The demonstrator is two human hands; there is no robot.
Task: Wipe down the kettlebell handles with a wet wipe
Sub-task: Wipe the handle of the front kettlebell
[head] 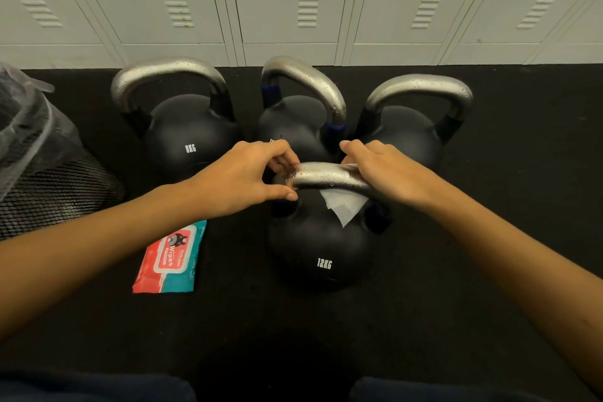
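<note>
My right hand point(388, 173) pinches the wet wipe point(346, 206) over the 12KG kettlebell's handle point(326, 174); my left hand point(248, 179) pinches its other end (3 kettlebells point(192, 140) behind).

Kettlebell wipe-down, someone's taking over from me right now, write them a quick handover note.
Left hand: grips the left end of the 12KG kettlebell's handle.
Right hand: holds the wet wipe wrapped over the handle's right end; a corner hangs below the bar.
Three other kettlebells stand behind, including the 8KG kettlebell. Wipes pack lies on the floor, left of the 12KG one.
Done: 12KG handle underway, droplets show.
Left: finish it; check the three rear handles, also beaded.
</note>
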